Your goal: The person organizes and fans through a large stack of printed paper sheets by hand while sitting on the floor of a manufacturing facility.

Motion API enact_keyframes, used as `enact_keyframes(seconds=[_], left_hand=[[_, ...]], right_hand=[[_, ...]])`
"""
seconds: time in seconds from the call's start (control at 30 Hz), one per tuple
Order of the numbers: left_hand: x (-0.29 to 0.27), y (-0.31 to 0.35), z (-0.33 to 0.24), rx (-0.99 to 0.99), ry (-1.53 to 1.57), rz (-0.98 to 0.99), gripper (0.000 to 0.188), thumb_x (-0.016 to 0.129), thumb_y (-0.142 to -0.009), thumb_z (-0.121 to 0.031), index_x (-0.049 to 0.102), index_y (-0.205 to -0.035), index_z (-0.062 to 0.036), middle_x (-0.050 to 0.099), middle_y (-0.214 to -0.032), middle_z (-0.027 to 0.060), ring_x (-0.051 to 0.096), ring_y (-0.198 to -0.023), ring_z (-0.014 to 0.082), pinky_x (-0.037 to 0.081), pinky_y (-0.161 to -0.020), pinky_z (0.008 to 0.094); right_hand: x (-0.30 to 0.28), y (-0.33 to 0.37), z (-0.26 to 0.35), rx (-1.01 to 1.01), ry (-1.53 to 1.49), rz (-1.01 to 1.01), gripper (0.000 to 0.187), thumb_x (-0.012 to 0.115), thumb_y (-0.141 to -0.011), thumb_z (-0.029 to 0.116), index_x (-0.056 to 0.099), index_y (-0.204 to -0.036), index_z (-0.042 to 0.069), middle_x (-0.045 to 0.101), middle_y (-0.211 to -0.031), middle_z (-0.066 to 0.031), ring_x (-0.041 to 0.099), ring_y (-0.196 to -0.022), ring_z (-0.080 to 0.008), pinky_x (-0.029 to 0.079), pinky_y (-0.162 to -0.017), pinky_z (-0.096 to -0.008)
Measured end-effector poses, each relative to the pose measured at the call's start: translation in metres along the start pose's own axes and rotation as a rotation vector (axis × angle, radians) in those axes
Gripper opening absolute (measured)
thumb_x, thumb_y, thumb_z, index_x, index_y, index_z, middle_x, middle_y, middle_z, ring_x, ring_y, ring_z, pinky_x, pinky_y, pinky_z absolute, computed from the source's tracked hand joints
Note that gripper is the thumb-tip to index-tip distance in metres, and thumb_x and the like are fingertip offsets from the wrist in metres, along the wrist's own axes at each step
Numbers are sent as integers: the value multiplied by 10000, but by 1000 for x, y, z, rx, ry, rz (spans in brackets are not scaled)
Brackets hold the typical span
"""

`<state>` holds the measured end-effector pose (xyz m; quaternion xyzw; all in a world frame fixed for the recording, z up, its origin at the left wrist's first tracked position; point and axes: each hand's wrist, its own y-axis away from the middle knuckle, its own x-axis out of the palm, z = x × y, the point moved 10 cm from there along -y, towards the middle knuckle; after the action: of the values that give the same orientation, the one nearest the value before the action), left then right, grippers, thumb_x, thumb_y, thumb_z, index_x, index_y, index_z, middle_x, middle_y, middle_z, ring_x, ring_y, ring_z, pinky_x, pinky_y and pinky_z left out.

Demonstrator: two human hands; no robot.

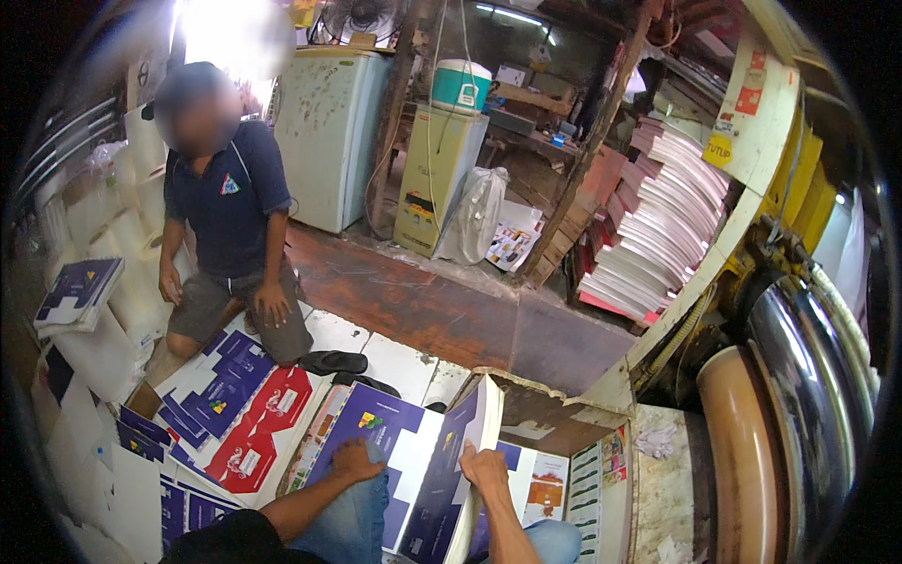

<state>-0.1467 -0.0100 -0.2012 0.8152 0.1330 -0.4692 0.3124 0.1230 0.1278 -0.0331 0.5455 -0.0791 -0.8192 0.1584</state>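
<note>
My right hand (484,467) is closed on the edge of a thick stack of printed sheets (440,498), blue and white on its face. The stack stands tilted up, its white page edges turned to the right. My left hand (357,461) rests by my bent knee, fingers loosely apart and nothing held. Beside it lies a large blue and white printed sheet (362,423) with a small yellow and green emblem. More blue sheets (225,381) and a red and white printed sheet (263,437) are spread to the left.
A co-worker (225,197) kneels at the far left, hands on thighs, near black sandals (338,362). At the right edge are large machine rollers (752,451). Tall paper piles (658,216) stand behind. A low wooden board (564,423) borders the right side.
</note>
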Motion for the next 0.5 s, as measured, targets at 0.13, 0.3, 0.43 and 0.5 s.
enact_keyframes(seconds=[0.13, 0.3, 0.43, 0.5], left_hand=[[1, 4, -1, -11, -21, -31, 932, 705, -752, -593, 416, -1392, 19, 492, -1380, 289, 470, -1307, 458, 407, -1045, 607], [-1, 6, -3, 14, 43, 4, 904, 703, -752, -573, 434, -1370, 30, 502, -1353, 302, 479, -1283, 475, 404, -1030, 632], [-6, 9, -4, 35, 63, 17, 933, 705, -757, -559, 414, -1404, 48, 491, -1370, 312, 466, -1302, 477, 388, -1045, 641], [-7, 10, -2, 30, 43, 20, 945, 705, -760, -557, 406, -1417, 52, 485, -1380, 316, 461, -1310, 478, 381, -1051, 642]], right_hand=[[-7, 8, -8, 56, -34, 76, 892, 375, -958, 647, 652, -1106, -189, 579, -1168, -455, 574, -1183, -533, 442, -1053, -506], [-12, 14, -5, 72, 75, 39, 924, 371, -945, 687, 645, -1145, -173, 606, -1207, -394, 602, -1168, -500, 464, -1030, -507], [-10, 13, -4, 70, 88, -9, 1005, 351, -921, 751, 643, -1124, -189, 608, -1156, -425, 602, -1158, -511, 456, -1033, -510], [-7, 11, -4, 75, 117, 2, 1008, 350, -918, 760, 649, -1110, -183, 614, -1148, -421, 604, -1156, -510, 458, -1028, -517]])
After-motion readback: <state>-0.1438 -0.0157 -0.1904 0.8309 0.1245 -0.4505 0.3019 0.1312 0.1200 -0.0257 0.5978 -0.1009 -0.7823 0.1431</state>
